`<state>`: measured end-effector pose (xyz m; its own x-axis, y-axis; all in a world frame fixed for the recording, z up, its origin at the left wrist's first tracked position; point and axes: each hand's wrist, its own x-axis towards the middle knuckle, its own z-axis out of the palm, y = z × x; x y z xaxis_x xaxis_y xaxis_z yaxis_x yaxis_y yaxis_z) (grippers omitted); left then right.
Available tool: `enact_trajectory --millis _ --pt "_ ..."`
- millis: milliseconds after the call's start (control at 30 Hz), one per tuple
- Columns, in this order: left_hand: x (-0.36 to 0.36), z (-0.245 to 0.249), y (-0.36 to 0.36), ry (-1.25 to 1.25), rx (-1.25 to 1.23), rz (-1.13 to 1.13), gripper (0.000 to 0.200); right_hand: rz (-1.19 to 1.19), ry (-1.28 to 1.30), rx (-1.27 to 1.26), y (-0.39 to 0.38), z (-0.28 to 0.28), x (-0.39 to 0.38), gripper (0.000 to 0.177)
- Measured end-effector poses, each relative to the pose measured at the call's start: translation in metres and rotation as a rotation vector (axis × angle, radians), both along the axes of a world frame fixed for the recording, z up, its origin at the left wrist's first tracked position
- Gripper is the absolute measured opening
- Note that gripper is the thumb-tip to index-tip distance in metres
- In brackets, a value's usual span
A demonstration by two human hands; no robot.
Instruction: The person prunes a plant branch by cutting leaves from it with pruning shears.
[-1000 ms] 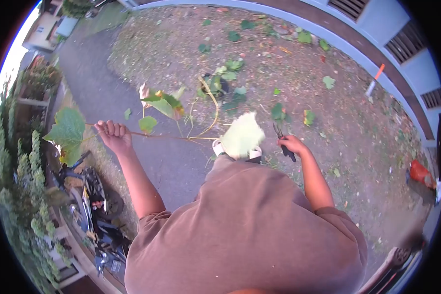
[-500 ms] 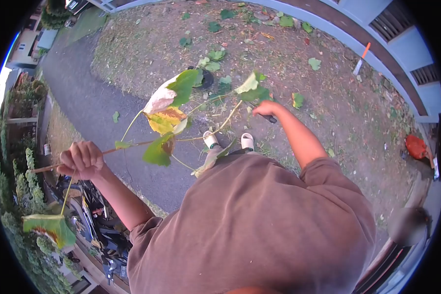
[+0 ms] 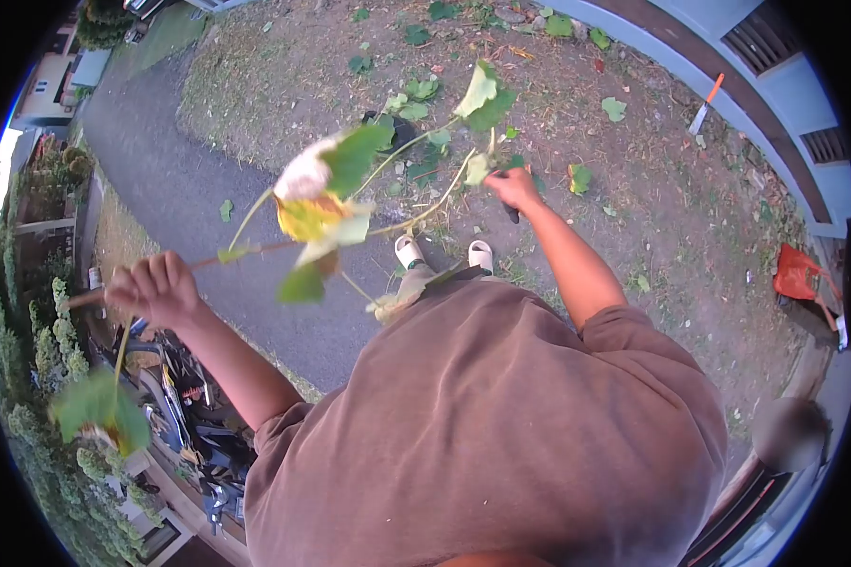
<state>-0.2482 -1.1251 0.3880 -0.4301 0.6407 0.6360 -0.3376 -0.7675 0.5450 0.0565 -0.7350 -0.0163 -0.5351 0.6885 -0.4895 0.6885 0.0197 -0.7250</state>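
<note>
My left hand [image 3: 154,289] is closed round the brown stem of a long leafy branch [image 3: 255,249], which stretches rightward across the view. Its leaves are green, with some yellow and pale ones, and blurred by motion in places. One green leaf [image 3: 102,412] hangs below my left hand. My right hand [image 3: 515,189] is closed on a dark handle [image 3: 512,213], close to the branch's far end and a small pale leaf there. What the handle belongs to is hidden.
Cut leaves [image 3: 614,109] lie scattered on the dirt. A blade with an orange handle [image 3: 715,89] leans near the wall at the upper right. A red-orange bag [image 3: 796,274] is at the right. A motorbike [image 3: 194,402] stands at the lower left, beside the paved path [image 3: 151,151].
The branch's far end has risen and its leaves have swung. My right hand has shifted slightly up, with the dark handle now pointing more downward. My left hand has moved a little.
</note>
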Motion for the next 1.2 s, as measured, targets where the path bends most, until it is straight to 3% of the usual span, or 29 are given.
enact_trajectory --millis 67,100,200,267,300,367,467,533,600,667,733,800,833,867,933,1033,1100,1200 --pt "-0.007 -0.014 -0.001 -0.241 -0.171 0.614 0.048 -0.355 0.205 -0.203 0.005 -0.027 0.02 0.04" --pt "-0.017 -0.028 -0.009 -0.226 -0.141 0.516 0.047 -0.527 0.334 -0.301 0.007 -0.042 0.031 0.036" --pt "-0.02 -0.058 -0.01 -0.26 -0.034 0.342 0.049 -0.396 0.195 -0.138 0.001 -0.066 0.074 0.034" --pt "-0.023 -0.067 -0.007 -0.209 -0.016 0.283 0.052 -0.029 0.086 -0.15 -0.013 -0.051 0.097 0.036" --pt "-0.02 -0.069 -0.002 -0.225 0.001 0.259 0.052 -0.037 0.081 -0.146 -0.015 -0.044 0.102 0.036" --pt "-0.014 -0.075 0.009 -0.248 0.02 0.228 0.053 0.286 0.073 -0.047 -0.026 -0.017 0.093 0.038" --pt "-0.017 -0.079 0.024 -0.238 0.009 0.17 0.054 0.399 0.012 -0.002 -0.026 0.022 0.059 0.042" --pt "-0.022 -0.082 0.032 -0.215 0.084 -0.017 0.055 0.375 0.01 0.009 -0.022 0.028 0.035 0.043" --pt "-0.014 -0.079 0.04 -0.203 0.07 -0.029 0.055 0.363 0.017 0.018 -0.017 0.035 0.026 0.044" --pt "-0.01 -0.076 0.041 -0.189 0.055 -0.019 0.054 0.193 0.062 -0.069 -0.012 0.048 0.019 0.048" --pt "-0.009 -0.076 0.039 -0.272 0.081 0.068 0.056 0.183 0.108 -0.046 -0.008 0.03 0.026 0.049" --pt "-0.013 -0.083 0.025 -0.319 0.103 0.132 0.056 -0.009 0.221 -0.155 -0.008 0.01 0.036 0.045" --pt "-0.018 -0.089 0.022 -0.366 0.128 0.178 0.056 -0.213 0.338 -0.235 -0.018 0.03 0.045 0.04" --pt "-0.021 -0.093 0.017 -0.368 0.135 0.183 0.056 -0.206 0.336 -0.23 -0.023 0.025 0.054 0.04" --pt "-0.025 -0.097 -0.002 -0.408 0.139 0.375 0.057 -0.527 0.455 -0.336 -0.029 0.001 0.073 0.038" --pt "-0.03 -0.111 -0.016 -0.444 0.13 0.502 0.059 -0.378 0.267 -0.202 -0.038 -0.042 0.106 0.039" --pt "-0.02 -0.11 -0.008 -0.497 0.135 0.52 0.06 -0.121 0.046 -0.211 -0.054 -0.046 0.12 0.041" --pt "-0.012 -0.114 0.013 -0.563 0.127 0.525 0.06 0.228 0.166 -0.063 -0.079 -0.026 0.106 0.05"
